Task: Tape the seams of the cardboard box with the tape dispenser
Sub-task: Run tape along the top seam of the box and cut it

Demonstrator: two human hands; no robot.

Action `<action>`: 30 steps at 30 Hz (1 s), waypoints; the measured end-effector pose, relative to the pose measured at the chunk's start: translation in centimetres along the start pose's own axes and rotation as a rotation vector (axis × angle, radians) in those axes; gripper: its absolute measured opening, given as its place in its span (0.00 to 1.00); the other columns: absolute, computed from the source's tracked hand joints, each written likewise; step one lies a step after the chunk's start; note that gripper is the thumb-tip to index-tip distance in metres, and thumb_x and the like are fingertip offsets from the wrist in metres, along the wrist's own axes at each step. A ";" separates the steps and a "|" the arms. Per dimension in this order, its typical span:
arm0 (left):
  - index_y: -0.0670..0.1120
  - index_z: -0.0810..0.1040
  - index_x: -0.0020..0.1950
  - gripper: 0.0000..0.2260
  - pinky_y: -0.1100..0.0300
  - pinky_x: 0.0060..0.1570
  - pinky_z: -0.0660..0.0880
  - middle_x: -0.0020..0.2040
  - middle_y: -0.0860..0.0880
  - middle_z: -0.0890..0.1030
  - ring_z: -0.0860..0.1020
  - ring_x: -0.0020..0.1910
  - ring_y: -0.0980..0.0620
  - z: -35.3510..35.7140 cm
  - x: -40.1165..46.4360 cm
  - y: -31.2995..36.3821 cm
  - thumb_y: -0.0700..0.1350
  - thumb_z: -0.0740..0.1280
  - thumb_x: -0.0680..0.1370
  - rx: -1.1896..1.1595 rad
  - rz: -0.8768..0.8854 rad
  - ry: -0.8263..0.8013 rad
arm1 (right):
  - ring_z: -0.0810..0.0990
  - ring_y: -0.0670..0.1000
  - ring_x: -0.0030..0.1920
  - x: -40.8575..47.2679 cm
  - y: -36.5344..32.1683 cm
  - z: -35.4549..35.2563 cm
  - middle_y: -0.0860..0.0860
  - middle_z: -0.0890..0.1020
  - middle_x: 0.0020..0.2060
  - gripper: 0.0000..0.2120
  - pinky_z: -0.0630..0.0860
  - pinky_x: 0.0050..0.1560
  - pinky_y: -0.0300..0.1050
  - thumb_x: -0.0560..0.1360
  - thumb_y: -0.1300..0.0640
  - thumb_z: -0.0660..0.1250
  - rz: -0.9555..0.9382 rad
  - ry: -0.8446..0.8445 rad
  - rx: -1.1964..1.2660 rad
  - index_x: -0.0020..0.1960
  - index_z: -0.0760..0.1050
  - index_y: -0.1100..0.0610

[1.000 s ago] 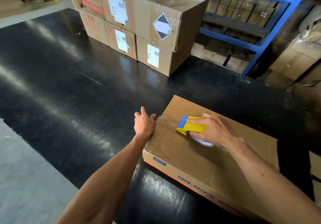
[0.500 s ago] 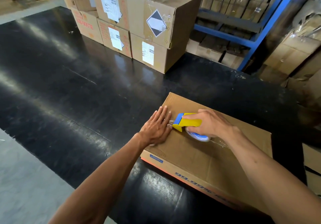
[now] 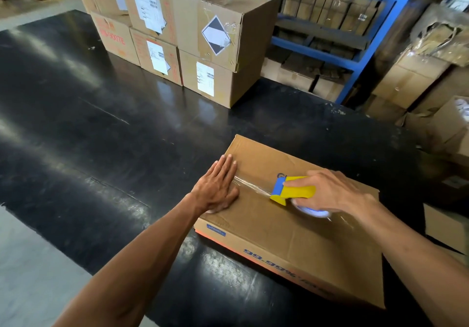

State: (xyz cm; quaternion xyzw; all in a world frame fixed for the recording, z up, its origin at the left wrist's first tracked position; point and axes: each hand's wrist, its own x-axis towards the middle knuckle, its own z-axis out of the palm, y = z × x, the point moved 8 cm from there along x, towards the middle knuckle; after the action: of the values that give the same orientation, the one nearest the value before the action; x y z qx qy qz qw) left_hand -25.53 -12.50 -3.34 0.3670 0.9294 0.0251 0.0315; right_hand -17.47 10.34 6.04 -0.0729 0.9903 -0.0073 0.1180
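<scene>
On the box (image 3: 291,237) (flat on the black mat (image 3: 101,136)), the left hand (image 3: 215,189) presses straight, close-set fingers at its left edge while the right hand (image 3: 330,192) curls round the dispenser (image 3: 291,190) mid-top, clear tape (image 3: 251,187) between them.

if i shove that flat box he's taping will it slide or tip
The cardboard box is low and wide, so tipping looks unlikely. It would probably slide, since the black surface looks glossy. The left hand presses flat on its end, perhaps to steady it against the tape dispenser.
</scene>
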 end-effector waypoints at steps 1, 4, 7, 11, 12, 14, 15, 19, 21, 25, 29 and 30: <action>0.41 0.40 0.80 0.35 0.51 0.78 0.39 0.80 0.41 0.40 0.37 0.79 0.43 0.0 0.0 0.1 0.62 0.37 0.79 0.004 0.001 0.004 | 0.72 0.48 0.42 -1.0 1.0 0.4 0.44 0.73 0.40 0.25 0.61 0.33 0.37 0.69 0.32 0.66 0.023 -0.008 0.030 0.66 0.68 0.27; 0.41 0.40 0.80 0.36 0.50 0.78 0.39 0.80 0.40 0.39 0.37 0.79 0.43 0.0 0.1 0.3 0.63 0.34 0.78 0.018 0.009 -0.011 | 0.75 0.49 0.44 -2.2 1.7 1.0 0.44 0.73 0.41 0.25 0.67 0.38 0.40 0.71 0.34 0.67 0.040 -0.016 0.079 0.67 0.67 0.28; 0.40 0.39 0.79 0.38 0.49 0.78 0.39 0.79 0.39 0.39 0.38 0.78 0.41 -0.1 0.0 0.7 0.63 0.31 0.76 0.053 0.010 -0.037 | 0.78 0.54 0.50 -1.9 1.0 1.0 0.49 0.77 0.45 0.23 0.74 0.46 0.47 0.73 0.36 0.65 0.036 -0.021 0.014 0.68 0.67 0.29; 0.37 0.41 0.79 0.36 0.48 0.77 0.39 0.79 0.37 0.41 0.39 0.79 0.40 -0.5 -0.2 3.8 0.61 0.36 0.80 0.022 0.045 -0.009 | 0.77 0.54 0.47 -2.1 1.0 0.9 0.50 0.77 0.43 0.23 0.72 0.43 0.46 0.73 0.37 0.66 0.028 0.006 0.006 0.67 0.68 0.29; 0.37 0.42 0.79 0.34 0.49 0.77 0.38 0.79 0.37 0.41 0.39 0.79 0.41 -0.2 -0.1 5.5 0.60 0.41 0.81 -0.011 0.078 -0.017 | 0.77 0.54 0.46 -2.1 0.9 0.9 0.50 0.77 0.42 0.23 0.71 0.41 0.46 0.72 0.37 0.66 0.021 0.014 0.011 0.67 0.69 0.29; 0.36 0.46 0.79 0.34 0.47 0.78 0.43 0.79 0.36 0.44 0.43 0.79 0.40 0.6 0.2 9.3 0.59 0.45 0.82 -0.056 0.163 -0.018 | 0.77 0.54 0.45 -2.0 0.8 0.8 0.49 0.76 0.40 0.22 0.69 0.39 0.46 0.71 0.38 0.67 0.009 0.036 0.026 0.65 0.70 0.29; 0.35 0.49 0.79 0.35 0.46 0.78 0.47 0.79 0.36 0.48 0.46 0.79 0.40 1.0 0.4 11.1 0.60 0.44 0.82 -0.060 0.200 -0.006 | 0.77 0.54 0.44 -1.9 0.8 0.7 0.48 0.76 0.39 0.22 0.69 0.38 0.46 0.70 0.38 0.66 0.006 0.046 0.026 0.64 0.72 0.29; 0.34 0.50 0.79 0.36 0.45 0.77 0.51 0.79 0.36 0.51 0.49 0.79 0.40 1.6 0.7 13.2 0.60 0.47 0.81 -0.071 0.226 0.002 | 0.77 0.54 0.42 -1.9 1.0 0.8 0.47 0.76 0.36 0.17 0.75 0.39 0.48 0.68 0.40 0.64 0.018 0.046 0.016 0.57 0.77 0.35; 0.35 0.47 0.79 0.36 0.47 0.78 0.47 0.80 0.37 0.48 0.46 0.80 0.42 1.5 0.5 13.1 0.60 0.47 0.81 -0.044 0.227 -0.010 | 0.77 0.54 0.41 -1.9 0.9 0.8 0.46 0.77 0.37 0.18 0.75 0.39 0.48 0.69 0.40 0.65 0.011 0.049 0.053 0.58 0.76 0.33; 0.35 0.46 0.79 0.36 0.47 0.78 0.47 0.80 0.37 0.46 0.45 0.80 0.42 1.5 0.6 13.0 0.60 0.47 0.82 -0.026 0.237 -0.018 | 0.75 0.52 0.39 -1.7 1.0 0.8 0.45 0.77 0.36 0.19 0.69 0.35 0.44 0.69 0.39 0.66 0.010 0.054 0.092 0.59 0.76 0.32; 0.36 0.44 0.79 0.36 0.48 0.78 0.45 0.80 0.38 0.44 0.42 0.80 0.43 1.2 0.3 13.2 0.61 0.43 0.81 -0.019 0.245 -0.007 | 0.77 0.54 0.38 -2.4 1.5 0.8 0.46 0.80 0.38 0.21 0.72 0.33 0.45 0.65 0.36 0.65 0.035 0.051 0.098 0.58 0.75 0.33; 0.37 0.43 0.79 0.36 0.49 0.78 0.44 0.80 0.39 0.43 0.41 0.80 0.44 1.1 0.2 13.3 0.61 0.42 0.81 -0.016 0.244 -0.006 | 0.77 0.53 0.38 -2.6 1.5 0.7 0.46 0.79 0.37 0.22 0.72 0.33 0.45 0.65 0.35 0.64 0.035 0.045 0.100 0.59 0.75 0.34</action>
State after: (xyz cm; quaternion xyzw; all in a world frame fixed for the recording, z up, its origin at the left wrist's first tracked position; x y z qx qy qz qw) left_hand -16.53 -2.61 -3.51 0.4772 0.8774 0.0350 0.0340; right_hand -15.03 12.24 5.87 -0.0493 0.9922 -0.0563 0.0994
